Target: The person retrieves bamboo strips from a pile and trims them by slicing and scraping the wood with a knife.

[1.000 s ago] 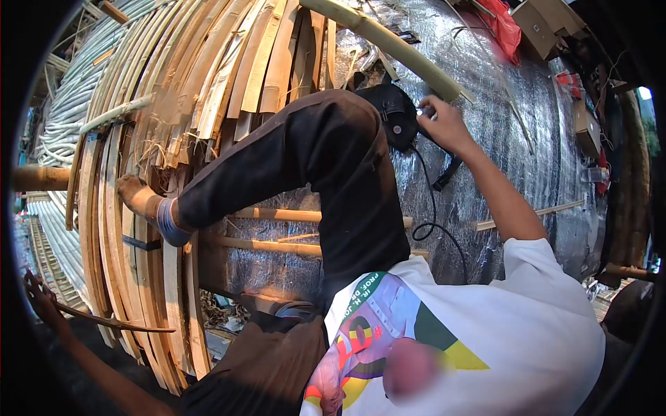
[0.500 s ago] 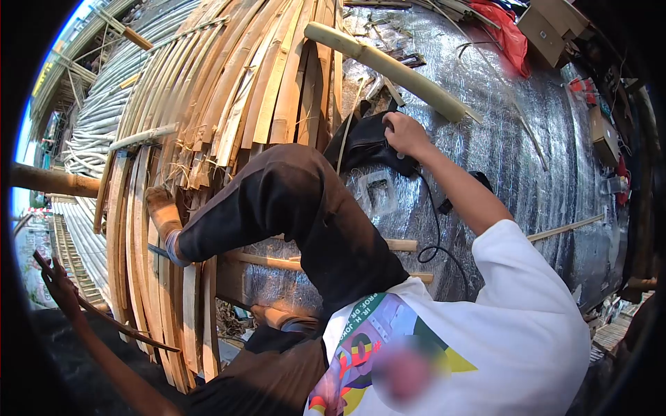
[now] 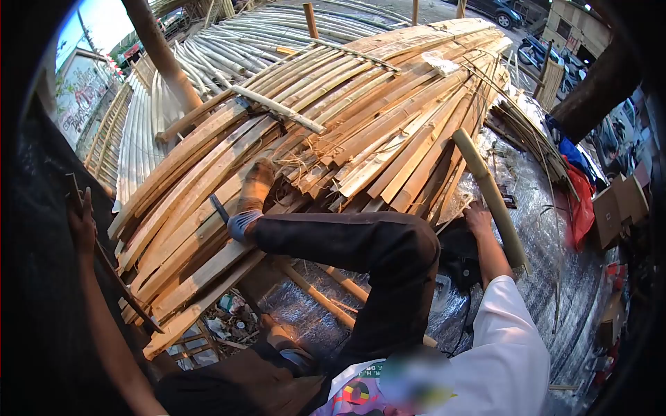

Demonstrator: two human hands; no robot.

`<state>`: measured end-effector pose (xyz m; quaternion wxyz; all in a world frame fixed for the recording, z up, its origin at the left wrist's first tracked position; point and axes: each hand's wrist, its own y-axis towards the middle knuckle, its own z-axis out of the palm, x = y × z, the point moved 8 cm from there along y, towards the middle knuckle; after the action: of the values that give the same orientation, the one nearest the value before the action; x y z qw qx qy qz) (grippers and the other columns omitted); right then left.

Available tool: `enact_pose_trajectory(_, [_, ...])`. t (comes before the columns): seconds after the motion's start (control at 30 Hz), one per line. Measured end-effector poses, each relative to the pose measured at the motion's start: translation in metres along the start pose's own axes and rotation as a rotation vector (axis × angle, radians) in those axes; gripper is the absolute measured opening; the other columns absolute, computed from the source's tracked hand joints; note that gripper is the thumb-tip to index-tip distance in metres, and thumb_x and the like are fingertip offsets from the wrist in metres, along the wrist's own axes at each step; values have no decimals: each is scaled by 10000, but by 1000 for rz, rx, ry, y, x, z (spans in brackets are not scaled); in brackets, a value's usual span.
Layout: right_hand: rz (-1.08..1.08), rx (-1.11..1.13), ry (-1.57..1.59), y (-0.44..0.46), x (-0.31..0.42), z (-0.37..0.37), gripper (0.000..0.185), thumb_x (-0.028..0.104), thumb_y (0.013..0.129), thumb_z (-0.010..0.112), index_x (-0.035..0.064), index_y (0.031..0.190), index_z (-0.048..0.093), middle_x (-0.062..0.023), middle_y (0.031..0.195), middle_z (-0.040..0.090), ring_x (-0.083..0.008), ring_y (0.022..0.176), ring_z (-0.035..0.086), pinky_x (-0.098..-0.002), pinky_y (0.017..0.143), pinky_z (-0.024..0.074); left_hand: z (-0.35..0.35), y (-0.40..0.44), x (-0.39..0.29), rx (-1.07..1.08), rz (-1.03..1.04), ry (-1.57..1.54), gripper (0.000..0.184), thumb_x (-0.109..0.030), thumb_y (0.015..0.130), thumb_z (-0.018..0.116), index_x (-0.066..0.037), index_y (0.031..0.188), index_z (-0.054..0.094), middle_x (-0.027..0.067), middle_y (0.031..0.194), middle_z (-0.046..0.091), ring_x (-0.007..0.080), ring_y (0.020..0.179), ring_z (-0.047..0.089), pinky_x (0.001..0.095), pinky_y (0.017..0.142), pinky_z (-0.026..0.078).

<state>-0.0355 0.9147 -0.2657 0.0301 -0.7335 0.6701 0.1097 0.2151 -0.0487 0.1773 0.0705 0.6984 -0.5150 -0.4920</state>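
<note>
A person in a white shirt and dark trousers works beside a broad pile of split bamboo, one socked foot on its near edge. At the pile's left end, the left hand is closed around a thin dark strip, whose lower end shows in front of the stacked pieces. Just right of the pile, the right hand is at the edge of a black bag; whether it grips cannot be told. A thick bamboo pole slants from the pile's right side across silvery sheeting. Farther right of the pile are red plastic and a cardboard box.
</note>
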Motion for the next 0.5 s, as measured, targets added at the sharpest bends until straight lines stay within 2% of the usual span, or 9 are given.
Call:
enact_pose_trajectory(0.07, [-159,12,-97,-6,-1,10,222,199,764,607,229,953,721,-35,1033,673,-236,1139,573,-438,940,462,-6,-2,7,-40,-15,21,220,-300,966,633,-132,1043,515,-56,642,408,15,375,325,209,331,268])
enact_pose_trajectory(0.13, [-185,196,0,-16,-2,-15,196,191,736,639,194,925,691,-77,905,684,-263,1022,647,-417,908,480,-7,-6,7,-68,-27,6,217,-306,956,648,-141,1002,515,-61,630,397,16,376,327,214,335,264])
enact_pose_trajectory(0.17, [-194,193,-10,-15,-1,-31,196,191,736,639,194,925,691,-77,905,684,-263,1022,647,-417,908,480,-9,-6,8,-77,-38,5,217,-306,956,648,-141,1002,515,-61,630,397,16,376,327,214,335,264])
enact_pose_trajectory(0.23, [-224,383,-36,-31,5,-55,341,201,662,744,202,998,686,-91,965,701,-286,990,664,-427,856,514,-6,-4,11,-55,-55,-6,212,-305,955,650,-147,974,510,-67,620,387,20,377,323,215,339,258])
enact_pose_trajectory(0.27, [-252,428,-5,-38,4,-65,390,190,680,728,200,1066,677,-106,1004,697,-297,1019,656,-433,860,520,-3,0,11,-62,3,-10,221,-309,952,654,-148,957,503,-68,613,382,22,380,314,223,345,244])
enact_pose_trajectory(0.37, [-201,463,73,-50,-16,-62,415,203,684,725,204,1097,682,-116,1047,690,-306,1042,647,-437,886,516,7,3,8,-48,-34,-94,228,-310,953,653,-139,949,503,-61,622,381,22,394,306,232,363,239])
enact_pose_trajectory(0.43, [-234,468,138,-63,-7,-92,425,198,698,700,218,1122,686,-121,1033,696,-316,1035,651,-438,884,521,6,13,6,-73,24,-63,220,-293,958,646,-119,957,512,-49,635,382,41,417,328,255,393,267])
enact_pose_trajectory(0.5, [-274,453,-32,-69,3,-127,384,180,701,675,210,1082,700,-128,969,706,-326,977,671,-444,852,534,12,19,-27,-110,240,40,228,-298,956,645,-105,977,524,-39,662,393,53,486,375,255,454,316])
